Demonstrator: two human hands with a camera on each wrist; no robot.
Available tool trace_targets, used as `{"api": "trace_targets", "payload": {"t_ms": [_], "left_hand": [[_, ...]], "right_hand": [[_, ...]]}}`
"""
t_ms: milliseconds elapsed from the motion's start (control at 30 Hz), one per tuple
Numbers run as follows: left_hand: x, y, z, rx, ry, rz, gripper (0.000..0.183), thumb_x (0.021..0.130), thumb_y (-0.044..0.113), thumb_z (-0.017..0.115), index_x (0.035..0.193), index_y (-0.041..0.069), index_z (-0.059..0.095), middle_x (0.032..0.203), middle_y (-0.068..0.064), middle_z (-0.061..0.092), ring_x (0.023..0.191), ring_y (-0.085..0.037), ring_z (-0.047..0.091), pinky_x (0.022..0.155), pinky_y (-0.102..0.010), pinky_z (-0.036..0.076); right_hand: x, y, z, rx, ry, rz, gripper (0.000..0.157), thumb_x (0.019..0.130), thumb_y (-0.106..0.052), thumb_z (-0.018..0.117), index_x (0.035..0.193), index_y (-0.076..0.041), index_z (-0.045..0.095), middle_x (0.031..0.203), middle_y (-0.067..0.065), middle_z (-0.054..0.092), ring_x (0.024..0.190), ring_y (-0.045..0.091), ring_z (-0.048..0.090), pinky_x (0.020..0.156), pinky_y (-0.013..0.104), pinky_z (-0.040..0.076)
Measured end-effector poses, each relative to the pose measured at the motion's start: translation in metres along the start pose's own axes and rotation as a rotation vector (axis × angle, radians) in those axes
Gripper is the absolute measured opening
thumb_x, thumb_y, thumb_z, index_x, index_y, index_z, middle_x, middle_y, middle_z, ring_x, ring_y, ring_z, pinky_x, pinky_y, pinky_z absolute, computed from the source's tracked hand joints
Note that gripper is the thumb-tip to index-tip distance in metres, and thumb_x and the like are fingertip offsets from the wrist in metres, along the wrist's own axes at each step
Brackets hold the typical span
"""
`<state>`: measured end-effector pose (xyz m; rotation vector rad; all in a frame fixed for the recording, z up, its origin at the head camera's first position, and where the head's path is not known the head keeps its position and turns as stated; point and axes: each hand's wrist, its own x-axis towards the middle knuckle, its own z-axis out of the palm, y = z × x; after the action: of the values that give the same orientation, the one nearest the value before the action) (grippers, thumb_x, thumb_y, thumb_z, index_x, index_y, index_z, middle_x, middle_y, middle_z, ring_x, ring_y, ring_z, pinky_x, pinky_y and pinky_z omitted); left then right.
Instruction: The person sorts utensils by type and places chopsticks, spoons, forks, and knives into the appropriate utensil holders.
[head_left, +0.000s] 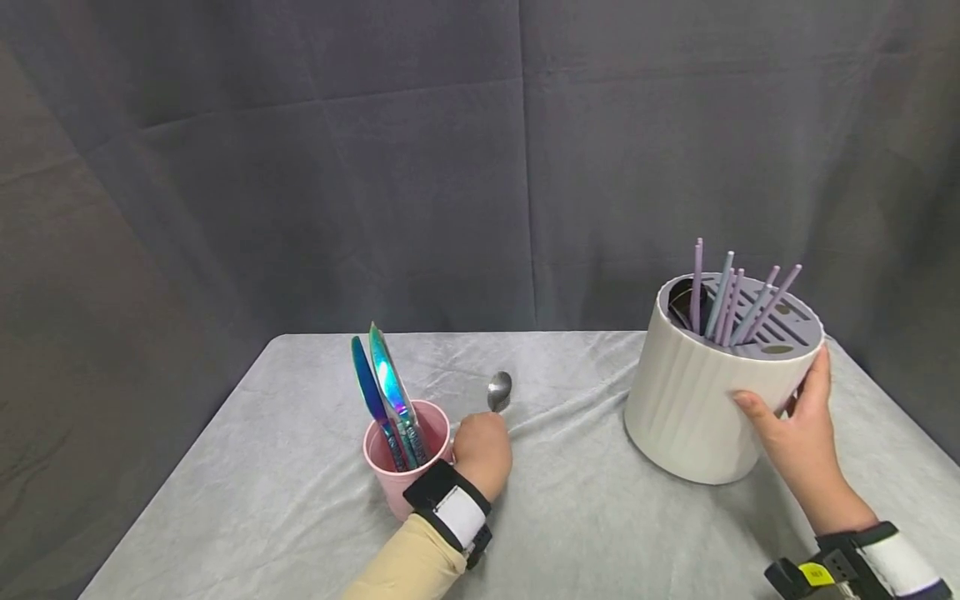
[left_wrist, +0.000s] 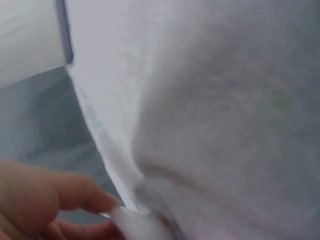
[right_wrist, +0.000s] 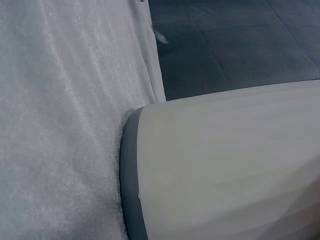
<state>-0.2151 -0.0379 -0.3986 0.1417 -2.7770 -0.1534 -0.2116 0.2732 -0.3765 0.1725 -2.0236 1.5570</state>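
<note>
Just right of a pink cup (head_left: 388, 485), my left hand (head_left: 483, 454) pinches a metal spoon (head_left: 499, 387) whose bowl points away from me. In the left wrist view, thumb and finger (left_wrist: 85, 195) meet on it, low in the frame. Two knives (head_left: 390, 375) with rainbow-tinted blades stand tilted in the cup. My right hand (head_left: 802, 442) grips the right side of a white ribbed utensil holder (head_left: 697, 408), thumb on its near face. Lilac and pale blue chopsticks (head_left: 726, 304) stick up from its slotted grey top. Only the holder's wall (right_wrist: 225, 160) shows in the right wrist view, without the hand.
A wrinkled light grey cloth (head_left: 570, 467) covers the table. Behind it hangs a dark grey curtain (head_left: 420, 208). A dark, round-edged item (head_left: 682, 298) sits in the holder's left opening.
</note>
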Motion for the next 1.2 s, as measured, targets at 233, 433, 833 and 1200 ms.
{"api": "trace_targets", "payload": {"t_ms": [233,433,833,1200], "left_hand": [[0.009,-0.001,-0.015,-0.488,-0.070,0.007,0.010,0.073,0.000,0.069,0.068,-0.002,0.060,0.066,-0.014,0.062,0.061,-0.027,0.061,0.055,-0.038,0.050],[0.015,0.014,-0.028,-1.117,-0.129,-0.058,0.010,0.081,-0.006,0.059,0.090,-0.010,0.062,0.071,-0.009,0.062,0.067,-0.025,0.070,0.059,-0.026,0.054],[0.028,0.052,-0.074,-1.572,-0.014,0.129,0.019,0.092,-0.004,0.061,0.109,-0.015,0.059,0.095,-0.021,0.063,0.088,-0.038,0.069,0.072,-0.029,0.057],[0.048,0.082,-0.100,-1.596,0.057,0.290,0.017,0.087,-0.006,0.067,0.100,-0.011,0.059,0.092,-0.022,0.066,0.087,-0.034,0.069,0.073,-0.026,0.055]], "right_hand": [[0.000,-0.001,-0.003,-0.014,-0.016,-0.009,0.092,0.088,-0.013,0.067,0.155,-0.029,0.006,0.153,0.001,0.020,0.137,0.015,0.022,0.115,0.047,0.009],[0.001,0.000,-0.004,-0.016,-0.019,-0.012,0.093,0.088,-0.013,0.067,0.155,-0.029,0.006,0.154,0.004,0.019,0.140,0.016,0.020,0.115,0.050,0.008],[-0.002,-0.001,0.000,0.011,-0.013,-0.023,0.092,0.088,-0.015,0.069,0.155,-0.029,0.008,0.154,0.003,0.020,0.139,0.015,0.022,0.116,0.046,0.010],[-0.006,-0.004,0.002,-0.002,-0.012,-0.017,0.095,0.086,-0.013,0.070,0.155,-0.030,0.008,0.154,0.005,0.021,0.140,0.017,0.021,0.115,0.050,0.011]]}}
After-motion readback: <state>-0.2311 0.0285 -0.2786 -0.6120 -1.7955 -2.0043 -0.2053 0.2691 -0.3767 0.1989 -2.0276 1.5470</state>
